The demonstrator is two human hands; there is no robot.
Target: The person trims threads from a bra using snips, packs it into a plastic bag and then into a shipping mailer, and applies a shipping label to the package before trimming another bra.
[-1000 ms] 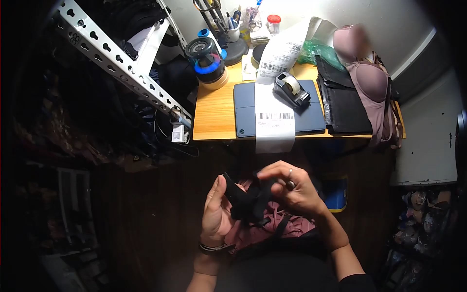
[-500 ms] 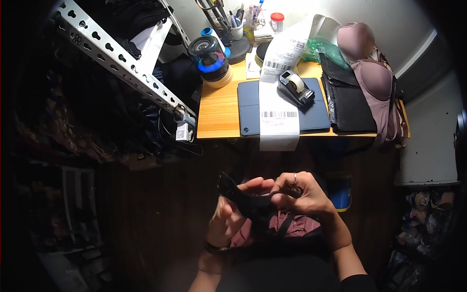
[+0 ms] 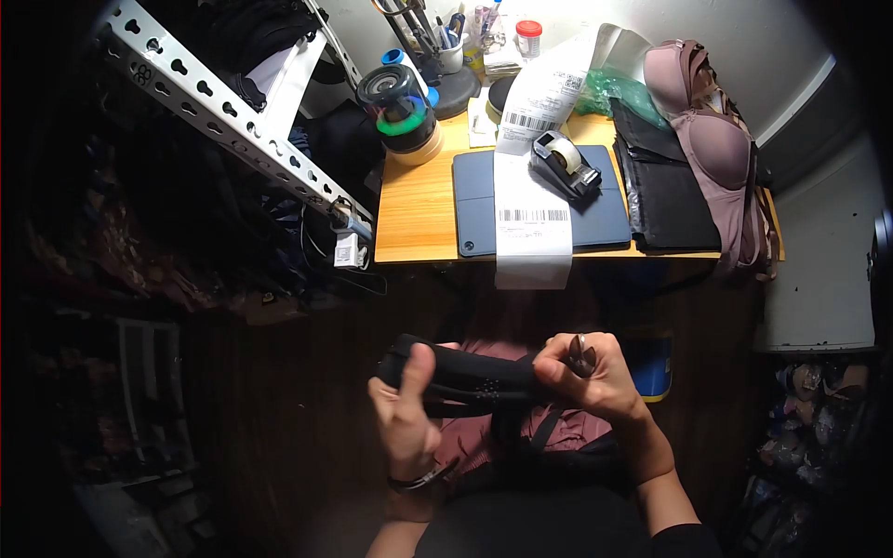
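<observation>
A black bra (image 3: pixel 474 372) is stretched between my two hands above my lap, its wide band drawn sideways with small pale dots in rows on it. My left hand (image 3: pixel 406 409) grips the left end, thumb raised over the fabric. The right end is pinched in my right hand (image 3: pixel 588 377), which wears a ring. A small dark two-pointed tool (image 3: pixel 581 355), perhaps thread snips, sticks out of that same hand; its full shape is hidden. Black straps hang below, over mauve fabric (image 3: pixel 465 432) on my lap.
On the wooden table (image 3: pixel 409 219) ahead lie a blue tablet case (image 3: pixel 474 200), a printed label strip (image 3: pixel 533 251), a tape dispenser (image 3: pixel 567 167), black bags (image 3: pixel 674 209) and mauve bras (image 3: pixel 716 149). A speaker (image 3: pixel 398 107) stands at left, beside a white metal rack (image 3: pixel 223 112).
My left hand has moved left and turned, thumb now up. The black band, bunched before, is spread wider between the hands. The dark tool's points in my right hand now show upward.
</observation>
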